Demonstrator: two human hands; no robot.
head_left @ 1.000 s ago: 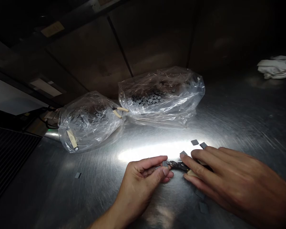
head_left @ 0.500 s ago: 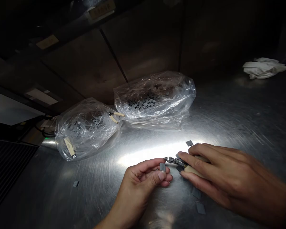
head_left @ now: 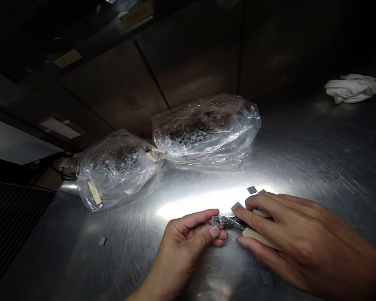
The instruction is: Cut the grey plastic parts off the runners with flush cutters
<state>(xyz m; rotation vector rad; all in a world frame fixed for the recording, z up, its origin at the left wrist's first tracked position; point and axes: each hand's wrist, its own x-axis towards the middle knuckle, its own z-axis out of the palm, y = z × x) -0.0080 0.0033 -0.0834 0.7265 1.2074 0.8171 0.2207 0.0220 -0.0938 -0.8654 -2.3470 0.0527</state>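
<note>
Between thumb and fingers, my left hand [head_left: 188, 242] pinches a small grey ridged square piece [head_left: 214, 220]. My right hand [head_left: 294, 238] is wrapped round the cream handles of a pair of nippers [head_left: 233, 223]. The metal jaws of the nippers meet the right edge of the piece; whether they have closed on it I cannot tell. More grey pieces lie by my right hand: one piece [head_left: 252, 190] beyond the fingers, another [head_left: 237, 206] near the index fingertip, and a dim one [head_left: 267, 277] below the hand.
Two clear plastic bags of grey pieces stand at the back, a left bag [head_left: 119, 179] and a right bag [head_left: 207, 146]. Another cream-handled tool [head_left: 155, 154] lies between them. A single piece [head_left: 103, 241] is at left on the metal table [head_left: 138, 251]. A white cloth [head_left: 354, 90] sits back right.
The nipper jaws have moved down and left from above the pinched piece onto its edge. The right hand has shifted slightly; the left still pinches the piece.
</note>
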